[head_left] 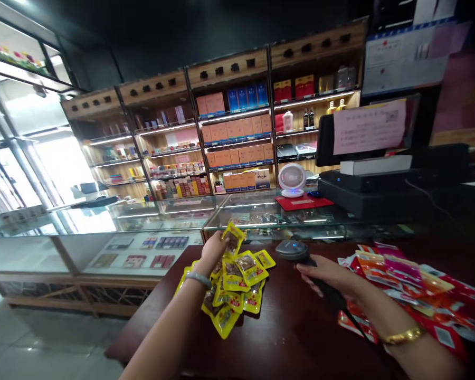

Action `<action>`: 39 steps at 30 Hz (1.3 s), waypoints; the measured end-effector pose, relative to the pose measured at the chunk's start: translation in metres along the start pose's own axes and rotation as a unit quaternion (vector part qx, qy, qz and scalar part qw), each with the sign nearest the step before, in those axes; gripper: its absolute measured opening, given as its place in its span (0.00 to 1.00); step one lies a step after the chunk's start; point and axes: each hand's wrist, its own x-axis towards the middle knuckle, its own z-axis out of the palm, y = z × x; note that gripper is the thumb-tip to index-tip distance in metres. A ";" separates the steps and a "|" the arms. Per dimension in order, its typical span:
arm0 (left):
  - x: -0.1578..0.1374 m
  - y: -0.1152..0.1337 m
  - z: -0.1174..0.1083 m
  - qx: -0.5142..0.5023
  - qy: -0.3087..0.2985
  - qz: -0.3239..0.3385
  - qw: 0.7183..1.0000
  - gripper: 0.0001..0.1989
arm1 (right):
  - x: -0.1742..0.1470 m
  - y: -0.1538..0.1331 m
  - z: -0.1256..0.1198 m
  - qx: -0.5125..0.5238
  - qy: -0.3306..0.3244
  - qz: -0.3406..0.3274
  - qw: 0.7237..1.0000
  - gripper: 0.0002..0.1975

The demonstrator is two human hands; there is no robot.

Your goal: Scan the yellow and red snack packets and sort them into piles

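I hold a small, flat plastic packet with a bright yellow border and a clear middle showing brown contents [233, 241] above the far edge of a loose heap of matching yellow packets [237, 275]. It is tilted, and my left hand [214, 248] pinches it by its near-left side, fingers closed. The heap lies overlapping on a dark reddish-brown polished surface [288, 327], and my left wrist, wearing a pale grey bangle [198, 278], hides part of it.

My right hand [326, 277] is wrapped around the handle of a black handheld scanner with a small blue light [293, 250], its head just right of the heap. My right forearm, with a gold bracelet [404, 335], crosses in front of a spread of glossy red, orange and pink packets [404, 272].

Beyond the surface, a glass-topped display case [253, 203] carries a red mat [303, 203], with a round white device on a stand [292, 179] at its back edge. Lit wooden shelves [237, 117] holding boxes line the wall behind.
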 end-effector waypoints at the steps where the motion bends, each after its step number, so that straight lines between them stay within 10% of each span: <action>1: -0.006 0.008 0.005 -0.079 0.009 -0.022 0.997 0.13 | 0.001 0.001 -0.001 -0.012 0.004 -0.002 1.000 0.28; 5: -0.035 0.040 0.047 -0.417 -0.051 -0.079 0.904 0.12 | 0.006 0.009 -0.006 -0.049 0.007 -0.030 0.998 0.27; 9: -0.055 0.062 0.098 -0.532 -0.094 -0.064 0.839 0.10 | 0.010 0.022 -0.019 -0.100 -0.024 -0.008 0.995 0.26; 21: -0.052 0.066 0.140 -0.393 -0.069 -0.015 0.917 0.11 | 0.021 0.050 -0.044 -0.158 0.025 0.000 0.987 0.24; 30: -0.058 0.061 0.165 -0.367 -0.119 0.014 0.922 0.13 | 0.020 0.061 -0.043 -0.159 0.009 -0.018 0.987 0.21; 35: -0.067 0.078 0.160 -0.400 -0.190 0.065 0.894 0.17 | 0.019 0.061 -0.043 -0.126 0.002 -0.017 0.992 0.23; 39: -0.066 0.070 0.131 -0.180 -0.114 0.172 0.962 0.22 | 0.019 0.061 -0.042 -0.121 0.012 -0.013 0.993 0.22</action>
